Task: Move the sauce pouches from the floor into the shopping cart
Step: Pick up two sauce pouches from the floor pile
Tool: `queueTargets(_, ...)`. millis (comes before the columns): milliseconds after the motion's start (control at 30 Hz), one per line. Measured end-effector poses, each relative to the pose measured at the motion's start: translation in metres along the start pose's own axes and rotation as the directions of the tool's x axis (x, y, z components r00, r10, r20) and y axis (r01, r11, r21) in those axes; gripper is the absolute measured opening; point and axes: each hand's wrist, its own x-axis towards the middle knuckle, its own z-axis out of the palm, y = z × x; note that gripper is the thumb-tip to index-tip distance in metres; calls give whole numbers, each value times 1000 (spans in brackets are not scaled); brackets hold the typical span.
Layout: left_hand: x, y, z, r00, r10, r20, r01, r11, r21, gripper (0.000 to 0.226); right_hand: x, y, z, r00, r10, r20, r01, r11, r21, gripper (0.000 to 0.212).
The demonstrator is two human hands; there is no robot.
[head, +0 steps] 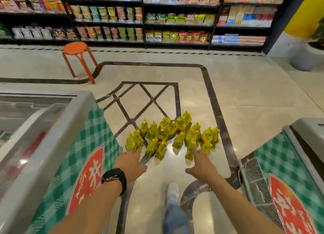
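Several yellow sauce pouches [172, 135] stand in a loose cluster on the pale tiled floor, most of them upright. My left hand [130, 161], a black watch on its wrist, reaches out with fingers spread just short of the leftmost pouches. My right hand [201, 163] stretches toward the pouches on the right, fingertips close to one small pouch [189, 154]. Both hands hold nothing. No shopping cart is in view.
A chest freezer [57, 128] with a green checked side stands at my left, another freezer [298, 146] at my right. An orange stool [77, 56] stands further back on the left. Stocked shelves [157, 18] line the far wall. My shoe [172, 190] is below the hands.
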Motion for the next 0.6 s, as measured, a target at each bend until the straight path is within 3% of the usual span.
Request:
queueTargets(300, 253, -9, 70, 982, -93, 164, 95, 995, -8, 66, 273, 38, 61, 972, -8, 235, -10, 997, 77, 84)
queueTargets(500, 411, -33, 218, 960, -135, 247, 174, 974, -144, 73, 441, 81, 163, 964, -2, 266, -3, 1000, 19, 89)
queueTargets(600, 482, -46, 307, 961, -179, 210, 231, 937, -261, 79, 519, 103, 229, 969, -25, 246, 28, 1000, -9, 91)
